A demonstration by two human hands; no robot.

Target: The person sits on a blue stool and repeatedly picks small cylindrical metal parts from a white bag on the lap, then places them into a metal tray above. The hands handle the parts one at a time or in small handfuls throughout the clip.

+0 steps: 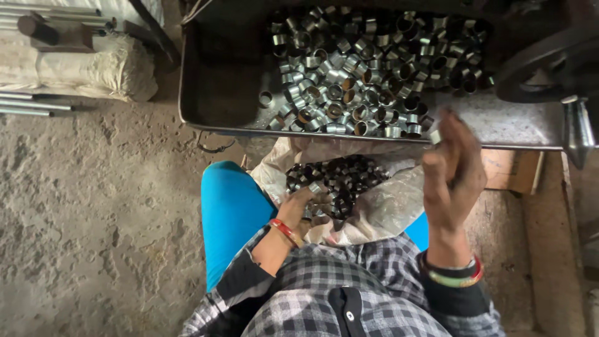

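Steel rings, short and shiny, fill the scene. Lower centre: left hand point(306, 209) digs into a heap of rings point(340, 178) lying in a pale sack point(387, 212) on the lap, fingers curled among them; whether it has closed on any, cannot tell. Right of centre: right hand point(452, 171) raised, fingertips pinched on a single ring point(435, 135) at the near rim of the metal tray point(215, 93). Upper centre: tray holds many more rings point(368, 75). Judgement: rings rigid, light singly, smooth and likely slippery; pinch across the outer wall.
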